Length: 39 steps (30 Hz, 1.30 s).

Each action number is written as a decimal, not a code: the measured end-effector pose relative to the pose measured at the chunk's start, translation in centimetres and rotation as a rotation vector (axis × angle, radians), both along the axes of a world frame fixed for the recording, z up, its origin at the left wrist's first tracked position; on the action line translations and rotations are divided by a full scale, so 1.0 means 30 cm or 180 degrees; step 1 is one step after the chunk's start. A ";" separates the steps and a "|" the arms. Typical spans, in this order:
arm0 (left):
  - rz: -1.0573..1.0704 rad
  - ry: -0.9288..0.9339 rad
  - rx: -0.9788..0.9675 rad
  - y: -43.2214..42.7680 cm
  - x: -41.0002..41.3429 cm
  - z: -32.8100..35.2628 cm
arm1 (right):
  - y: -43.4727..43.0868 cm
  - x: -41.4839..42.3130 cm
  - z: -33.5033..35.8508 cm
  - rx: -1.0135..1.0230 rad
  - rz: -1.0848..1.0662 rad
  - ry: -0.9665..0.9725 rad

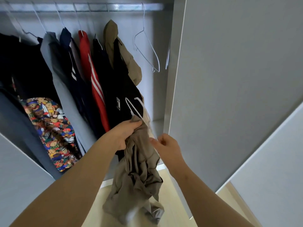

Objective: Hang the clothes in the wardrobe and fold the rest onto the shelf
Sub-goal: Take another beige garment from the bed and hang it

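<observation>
A taupe garment [139,174] hangs bunched in front of the open wardrobe. My left hand [124,135] grips its top, where a white wire hanger [134,107] sticks up out of the cloth. My right hand [167,145] pinches the hanger's lower wire at the garment's right side. The wardrobe rail [91,7] runs across the top, with several hung clothes on it: dark, grey, navy, red with white stripes, black, and a khaki jacket [114,46].
An empty wire hanger [147,46] hangs on the rail to the right of the khaki jacket, with bare rail around it. The open wardrobe door [229,79] stands at my right. A bear-print garment [52,133] hangs lower left. Pale floor [177,202] lies below.
</observation>
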State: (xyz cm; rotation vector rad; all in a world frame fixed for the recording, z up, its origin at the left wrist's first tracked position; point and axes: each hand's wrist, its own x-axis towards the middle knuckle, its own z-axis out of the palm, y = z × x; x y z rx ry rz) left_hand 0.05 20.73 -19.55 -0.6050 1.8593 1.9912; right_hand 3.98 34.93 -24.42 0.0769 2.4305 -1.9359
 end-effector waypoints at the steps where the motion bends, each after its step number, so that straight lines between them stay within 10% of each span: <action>1: 0.0096 -0.0014 0.0058 -0.021 -0.001 0.000 | 0.004 -0.001 -0.003 0.0050 -0.0099 0.0009; 10: 0.1230 -0.0205 0.0721 -0.141 0.000 -0.013 | 0.032 0.002 -0.055 -0.1248 -0.0415 -0.0066; 22: 0.2573 0.0199 0.1245 -0.230 -0.016 0.016 | 0.107 -0.010 -0.129 -0.1324 -0.0964 -0.0649; 29: 0.2329 0.0379 0.0803 -0.209 -0.004 0.037 | 0.124 -0.002 -0.149 -0.0459 -0.0697 -0.0796; 39: 0.1582 0.0776 0.1708 -0.139 0.007 0.058 | 0.038 -0.059 -0.096 0.0056 -0.0207 -0.0611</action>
